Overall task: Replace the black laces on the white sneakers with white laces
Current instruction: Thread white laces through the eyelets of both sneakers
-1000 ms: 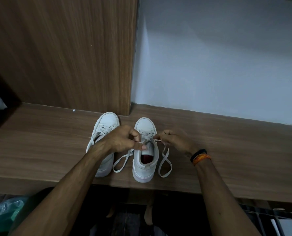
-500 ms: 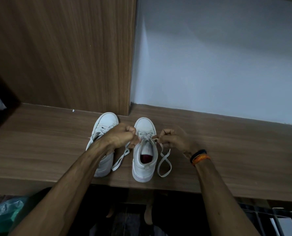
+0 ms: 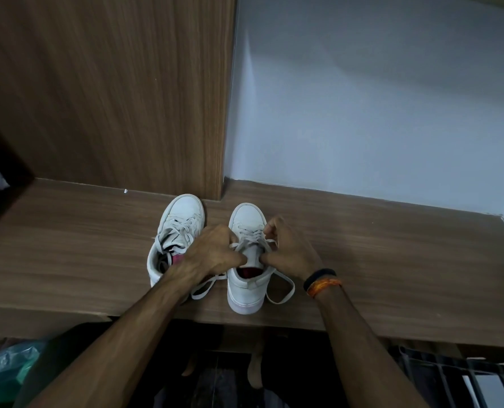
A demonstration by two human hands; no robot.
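Both hands at the tongue of the right-hand sneaker, white lace nearly done

Two white sneakers stand side by side on a wooden shelf (image 3: 392, 260), toes towards the back wall. The left sneaker (image 3: 180, 231) already carries a white lace, its ends bunched loosely over the opening. The right sneaker (image 3: 246, 278) is the one in work: the white lace (image 3: 250, 238) crosses its eyelets up to the top, and its two free ends trail onto the shelf, one looping beside the heel on the right (image 3: 283, 290), the other lying between the shoes.

The left hand (image 3: 212, 254) has its fingers curled in against the tongue, and appears to pinch the lace near the top eyelets. The right hand (image 3: 289, 251) is curled likewise, thumb and fingers closed on the lace on the other side. Exactly which strand each holds is too small to tell. No black lace is visible.

The lacing looks almost finished; tightening or tying seems to be the step in hand. The risks, as I judge them: an uneven pull would leave one end short, a hard tug could drag the light shoe towards the shelf's front edge, close behind its heel, and a trailing loop could snag under the sole
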